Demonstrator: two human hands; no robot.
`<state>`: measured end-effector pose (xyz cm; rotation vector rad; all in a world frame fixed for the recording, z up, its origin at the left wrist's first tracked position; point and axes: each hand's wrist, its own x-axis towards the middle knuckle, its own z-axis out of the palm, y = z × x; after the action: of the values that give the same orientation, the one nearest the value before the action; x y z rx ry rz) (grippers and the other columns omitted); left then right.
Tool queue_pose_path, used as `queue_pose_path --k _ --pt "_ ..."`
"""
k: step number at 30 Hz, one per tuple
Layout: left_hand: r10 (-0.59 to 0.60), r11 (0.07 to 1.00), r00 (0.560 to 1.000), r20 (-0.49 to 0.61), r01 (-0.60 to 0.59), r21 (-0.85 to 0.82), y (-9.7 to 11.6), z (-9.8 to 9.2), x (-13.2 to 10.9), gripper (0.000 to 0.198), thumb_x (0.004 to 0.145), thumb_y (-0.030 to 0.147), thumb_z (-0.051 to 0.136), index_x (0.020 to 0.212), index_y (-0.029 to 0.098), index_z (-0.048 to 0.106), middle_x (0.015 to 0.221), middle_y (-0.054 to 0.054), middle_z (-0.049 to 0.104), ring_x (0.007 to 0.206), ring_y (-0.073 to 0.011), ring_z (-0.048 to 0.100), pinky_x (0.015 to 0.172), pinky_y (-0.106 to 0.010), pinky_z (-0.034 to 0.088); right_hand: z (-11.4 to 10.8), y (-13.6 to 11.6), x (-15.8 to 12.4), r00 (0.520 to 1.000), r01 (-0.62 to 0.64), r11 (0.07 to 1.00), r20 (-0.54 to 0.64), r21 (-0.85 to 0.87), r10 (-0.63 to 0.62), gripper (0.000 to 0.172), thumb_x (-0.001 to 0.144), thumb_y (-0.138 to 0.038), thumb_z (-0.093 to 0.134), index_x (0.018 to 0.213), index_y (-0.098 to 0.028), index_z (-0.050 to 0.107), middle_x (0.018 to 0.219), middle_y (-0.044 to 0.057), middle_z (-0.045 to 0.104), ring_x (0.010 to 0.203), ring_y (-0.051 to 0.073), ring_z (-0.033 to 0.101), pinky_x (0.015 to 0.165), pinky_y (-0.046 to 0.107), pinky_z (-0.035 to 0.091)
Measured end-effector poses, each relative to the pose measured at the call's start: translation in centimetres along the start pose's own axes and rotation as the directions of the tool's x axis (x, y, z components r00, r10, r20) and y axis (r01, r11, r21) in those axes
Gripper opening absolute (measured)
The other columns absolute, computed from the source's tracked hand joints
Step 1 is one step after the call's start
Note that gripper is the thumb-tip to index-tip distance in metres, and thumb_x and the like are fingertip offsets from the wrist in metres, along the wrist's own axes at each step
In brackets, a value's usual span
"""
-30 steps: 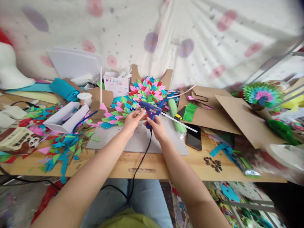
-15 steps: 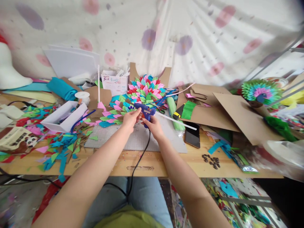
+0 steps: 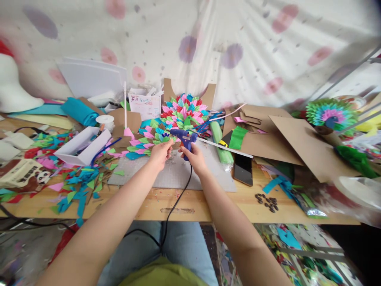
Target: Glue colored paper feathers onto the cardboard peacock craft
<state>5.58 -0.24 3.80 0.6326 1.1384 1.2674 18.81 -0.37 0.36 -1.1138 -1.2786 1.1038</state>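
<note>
A blue hot glue gun (image 3: 185, 137) is in my right hand (image 3: 195, 158), fingers wrapped round its handle. Out of its back sticks a long white glue stick (image 3: 228, 147), slanting to the right. My left hand (image 3: 161, 153) is closed in a pinch just under the nozzle; whatever sits between its fingertips is too small to make out. Right behind the hands lies a fan of blue, pink and green paper petals (image 3: 145, 141). A grey board (image 3: 208, 174) is beneath both hands, and the gun's black cord (image 3: 182, 194) hangs over the table edge.
Left of me are a white open box (image 3: 83, 149) and heaps of paper scraps (image 3: 79, 180). To the right lie a phone (image 3: 243, 170), dark oval pieces (image 3: 269, 203) and cardboard sheets (image 3: 309, 145). A petal-covered piece (image 3: 184, 109) stands at the back.
My left hand has moved down and left, away from the glue gun's front. The gun has shifted slightly right, and its glue stick now slants less steeply.
</note>
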Motion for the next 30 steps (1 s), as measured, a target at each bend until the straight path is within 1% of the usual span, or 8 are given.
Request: queue_pose_path --k 8,11,16,25,27,28,29,30 --pt "-0.041 0.997 0.995 0.096 0.047 -0.062 -0.2 0.7 0.1 0.024 0.06 0.03 0.077 0.068 0.014 0.061 0.06 0.003 0.054 0.045 -0.0014 0.037 0.039 -0.017 0.025 0.1 0.4 0.1 1.0 -0.016 1.0 0.024 -0.008 0.016 0.031 0.067 -0.047 0.063 0.082 -0.021 0.054 0.072 0.0 0.065 0.056 0.011 0.055 0.056 0.026 0.043" --pt "-0.028 0.996 0.998 0.062 0.033 -0.088 -0.4 0.8 0.4 0.016 0.062 0.022 0.073 0.067 0.014 0.06 0.06 0.003 0.054 0.045 -0.0015 0.038 0.039 -0.016 0.024 0.2 0.4 0.1 0.999 0.0 1.0 0.034 -0.032 0.001 0.029 0.068 -0.046 0.062 0.081 -0.021 0.054 0.072 0.0 0.065 0.055 0.011 0.055 0.056 0.026 0.043" --pt "0.037 0.999 0.999 -0.016 -0.037 -0.014 -0.6 0.5 0.7 0.015 0.059 0.02 0.071 0.063 0.014 0.058 0.057 0.004 0.052 0.045 -0.0022 0.039 0.039 -0.016 0.024 0.2 0.8 0.2 1.0 0.001 0.994 -0.002 -0.105 -0.001 0.029 0.068 -0.046 0.061 0.082 -0.021 0.054 0.071 0.0 0.065 0.054 0.011 0.055 0.054 0.025 0.044" --pt "0.152 0.986 0.987 0.054 -0.155 0.054 1.0 -0.2 0.7 0.021 0.055 0.029 0.072 0.061 0.015 0.057 0.057 0.003 0.05 0.046 -0.0038 0.038 0.042 -0.019 0.023 -0.3 0.9 0.6 0.999 -0.003 0.991 -0.038 -0.136 -0.003 0.028 0.069 -0.046 0.059 0.08 -0.02 0.052 0.071 0.0 0.064 0.052 0.011 0.054 0.05 0.025 0.041" --pt "0.251 0.952 0.967 0.044 -0.255 0.171 1.4 -0.8 1.1 0.018 0.06 0.031 0.069 0.062 0.016 0.058 0.058 0.003 0.051 0.049 -0.0062 0.04 0.045 -0.021 0.026 -0.2 0.8 0.5 1.0 -0.003 0.989 -0.031 -0.146 -0.002 0.028 0.07 -0.045 0.059 0.082 -0.02 0.053 0.071 0.001 0.065 0.052 0.011 0.054 0.051 0.025 0.041" --pt "0.339 0.901 0.939 0.053 -0.34 0.268 1.7 -1.1 1.2 0.017 0.063 0.031 0.067 0.063 0.017 0.059 0.059 0.002 0.052 0.051 -0.0078 0.042 0.048 -0.022 0.029 -0.2 0.8 0.5 1.0 -0.007 0.988 -0.03 -0.155 0.002 0.028 0.07 -0.045 0.059 0.082 -0.02 0.054 0.07 0.0 0.064 0.052 0.011 0.054 0.051 0.025 0.041" --pt "0.443 0.814 0.893 0.079 -0.438 0.383 2.0 -1.5 1.3 0.015 0.066 0.031 0.065 0.064 0.018 0.06 0.061 0.001 0.055 0.054 -0.0095 0.044 0.051 -0.023 0.032 -0.3 0.8 0.4 1.0 -0.013 0.986 -0.028 -0.167 0.009 0.027 0.07 -0.044 0.059 0.082 -0.02 0.054 0.069 0.0 0.064 0.052 0.011 0.054 0.05 0.025 0.041" --pt "0.547 0.681 0.827 0.134 -0.532 0.503 2.3 -1.9 1.5 0.013 0.069 0.031 0.063 0.066 0.018 0.062 0.064 0.0 0.057 0.059 -0.0115 0.048 0.056 -0.024 0.035 -0.3 0.8 0.4 1.0 -0.017 0.984 -0.025 -0.18 0.013 0.026 0.069 -0.043 0.059 0.082 -0.02 0.055 0.067 -0.001 0.063 0.051 0.011 0.054 0.051 0.025 0.041"
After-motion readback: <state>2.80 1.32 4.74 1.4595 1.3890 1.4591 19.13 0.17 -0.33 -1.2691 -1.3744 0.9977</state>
